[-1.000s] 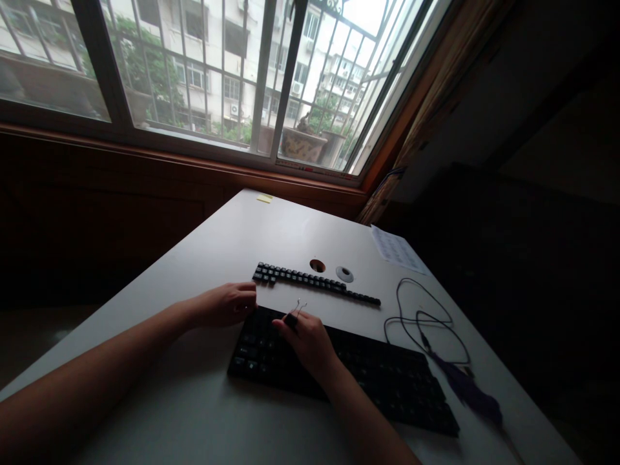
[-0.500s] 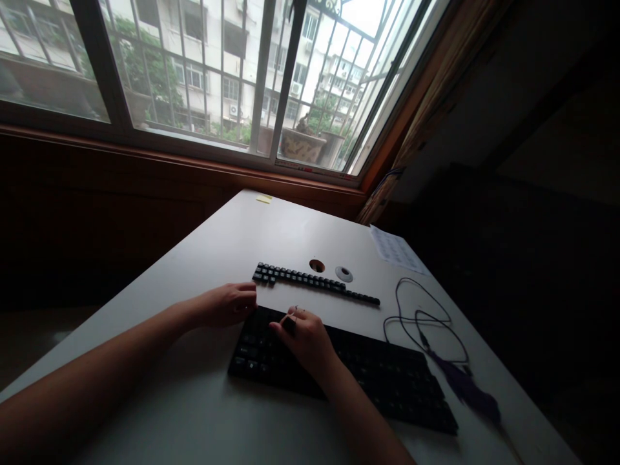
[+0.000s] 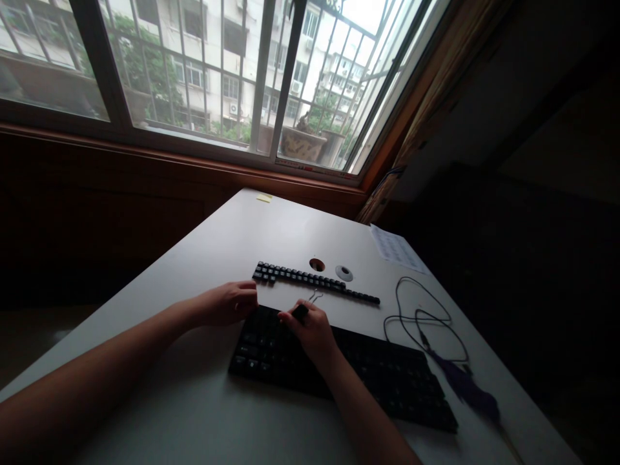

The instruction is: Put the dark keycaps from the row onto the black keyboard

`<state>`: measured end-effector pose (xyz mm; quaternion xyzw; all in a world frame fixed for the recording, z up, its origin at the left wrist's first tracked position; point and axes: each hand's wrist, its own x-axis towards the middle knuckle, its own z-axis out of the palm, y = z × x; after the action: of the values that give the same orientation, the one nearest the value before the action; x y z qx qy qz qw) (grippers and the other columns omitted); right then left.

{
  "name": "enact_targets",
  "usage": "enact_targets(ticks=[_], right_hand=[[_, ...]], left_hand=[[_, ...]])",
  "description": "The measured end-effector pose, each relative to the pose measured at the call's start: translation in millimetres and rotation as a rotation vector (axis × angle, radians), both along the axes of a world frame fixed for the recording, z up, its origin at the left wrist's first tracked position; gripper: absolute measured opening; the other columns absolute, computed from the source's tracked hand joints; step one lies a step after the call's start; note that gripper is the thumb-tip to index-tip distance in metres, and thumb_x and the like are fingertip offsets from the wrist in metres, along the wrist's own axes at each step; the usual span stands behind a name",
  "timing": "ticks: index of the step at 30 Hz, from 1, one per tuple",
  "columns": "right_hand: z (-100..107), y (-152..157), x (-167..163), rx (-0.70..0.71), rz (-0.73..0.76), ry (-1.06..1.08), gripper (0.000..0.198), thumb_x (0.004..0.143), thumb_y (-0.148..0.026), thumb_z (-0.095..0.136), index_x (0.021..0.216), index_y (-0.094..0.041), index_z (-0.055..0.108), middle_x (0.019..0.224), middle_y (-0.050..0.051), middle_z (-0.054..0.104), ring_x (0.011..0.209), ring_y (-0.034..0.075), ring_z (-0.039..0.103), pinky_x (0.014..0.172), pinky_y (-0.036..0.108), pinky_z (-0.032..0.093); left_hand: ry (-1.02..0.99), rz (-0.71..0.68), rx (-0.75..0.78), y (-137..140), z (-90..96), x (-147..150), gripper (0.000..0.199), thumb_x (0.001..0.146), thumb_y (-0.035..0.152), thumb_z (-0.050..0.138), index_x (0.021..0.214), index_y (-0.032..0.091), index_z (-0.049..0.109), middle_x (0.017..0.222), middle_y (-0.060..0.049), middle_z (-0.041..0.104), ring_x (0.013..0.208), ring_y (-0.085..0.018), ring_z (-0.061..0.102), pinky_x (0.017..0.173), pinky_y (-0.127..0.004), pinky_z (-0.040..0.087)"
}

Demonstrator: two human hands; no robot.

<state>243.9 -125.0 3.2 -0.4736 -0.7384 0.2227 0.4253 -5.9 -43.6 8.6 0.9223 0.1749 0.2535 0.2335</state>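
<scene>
A black keyboard (image 3: 387, 374) lies at a slant on the white table. My left hand (image 3: 232, 302) is at its far left corner, fingers curled and closed against the edge; the fingertips are partly hidden. Over the keyboard's upper left part, my right hand (image 3: 312, 329) is closed around a keycap puller (image 3: 301, 312) with a black grip. Its thin wire prongs stick out past the fingers, pointing away from me. Beyond the keyboard, loose black keycaps (image 3: 300, 278) are lined up in rows. Which keys are off the keyboard is too dark to tell.
Right of the keyboard lie a looped dark cable (image 3: 411, 320) and a purple item (image 3: 467, 387). Farther back are a round hole (image 3: 317, 265) in the table (image 3: 194, 258), its grey cover (image 3: 343, 274), printed paper (image 3: 397, 248) and a yellow note (image 3: 264, 198). A barred window stands behind.
My right hand has moved slightly right and away from me, and the puller's wire prongs now point forward toward the keycap rows. My left hand has stayed almost still.
</scene>
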Motion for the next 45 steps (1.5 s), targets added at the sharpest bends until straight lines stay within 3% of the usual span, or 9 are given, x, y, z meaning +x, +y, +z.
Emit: enact_targets(ticks=[5, 8, 12, 19, 24, 36, 45], right_hand=[[5.6, -0.7, -0.4, -0.021, -0.031, 0.09, 0.025, 0.086, -0.042, 0.067, 0.076, -0.019, 0.069, 0.072, 0.001, 0.062, 0.067, 0.015, 0.06, 0.066, 0.027, 0.047], [9.4, -2.5, 0.0, -0.049, -0.004, 0.141, 0.022, 0.086, -0.039, 0.068, 0.078, -0.02, 0.07, 0.073, 0.001, 0.063, 0.066, 0.015, 0.061, 0.066, 0.028, 0.048], [11.3, -3.7, 0.2, -0.094, 0.031, 0.219, 0.018, 0.086, -0.037, 0.068, 0.082, -0.02, 0.069, 0.073, 0.0, 0.063, 0.064, 0.015, 0.062, 0.065, 0.028, 0.049], [9.9, -3.0, 0.7, -0.114, 0.05, 0.248, 0.013, 0.086, -0.034, 0.069, 0.088, -0.021, 0.071, 0.079, 0.002, 0.066, 0.07, 0.016, 0.064, 0.067, 0.029, 0.051], [12.3, -2.8, 0.7, -0.085, 0.06, 0.239, 0.011, 0.084, -0.033, 0.071, 0.086, -0.022, 0.072, 0.08, 0.002, 0.066, 0.073, 0.017, 0.063, 0.069, 0.03, 0.051], [10.9, -3.1, 1.0, -0.075, 0.107, 0.262, 0.007, 0.082, -0.028, 0.075, 0.087, -0.023, 0.073, 0.083, 0.001, 0.066, 0.075, 0.017, 0.064, 0.069, 0.031, 0.052], [10.3, -4.7, -0.1, -0.12, 0.152, 0.38, 0.009, 0.081, -0.028, 0.076, 0.088, -0.024, 0.073, 0.086, 0.001, 0.062, 0.072, 0.015, 0.064, 0.064, 0.029, 0.055]], left_hand=[[-0.119, 0.046, -0.114, -6.8, 5.6, 9.3, 0.013, 0.093, 0.02, 0.053, 0.092, 0.015, 0.065, 0.086, -0.006, 0.059, 0.07, -0.012, 0.056, 0.062, -0.023, 0.045], [-0.16, 0.112, -0.323, -14.5, 11.5, 18.5, 0.018, 0.093, 0.029, 0.056, 0.094, 0.014, 0.067, 0.082, -0.004, 0.061, 0.068, -0.012, 0.058, 0.06, -0.022, 0.046], [-0.159, 0.087, -0.653, -21.7, 13.8, 26.4, 0.026, 0.09, 0.038, 0.061, 0.101, 0.015, 0.064, 0.082, -0.004, 0.067, 0.071, -0.015, 0.063, 0.061, -0.023, 0.049], [-0.239, 0.096, -0.946, -26.8, 13.7, 29.5, 0.031, 0.086, 0.038, 0.068, 0.105, 0.016, 0.062, 0.097, -0.008, 0.071, 0.087, -0.021, 0.067, 0.079, -0.034, 0.052], [-0.32, 0.073, -1.155, -32.0, 16.7, 31.8, 0.029, 0.084, 0.032, 0.072, 0.106, 0.016, 0.062, 0.1, -0.009, 0.071, 0.092, -0.02, 0.066, 0.084, -0.033, 0.051], [-0.356, -0.002, -1.259, -30.0, 7.0, 33.2, 0.032, 0.081, 0.024, 0.076, 0.109, 0.016, 0.063, 0.102, -0.009, 0.071, 0.091, -0.018, 0.064, 0.083, -0.031, 0.046], [-0.348, -0.037, -1.248, -32.0, 14.2, 33.4, 0.024, 0.081, 0.023, 0.076, 0.101, 0.015, 0.067, 0.1, -0.008, 0.07, 0.091, -0.018, 0.063, 0.082, -0.03, 0.046]])
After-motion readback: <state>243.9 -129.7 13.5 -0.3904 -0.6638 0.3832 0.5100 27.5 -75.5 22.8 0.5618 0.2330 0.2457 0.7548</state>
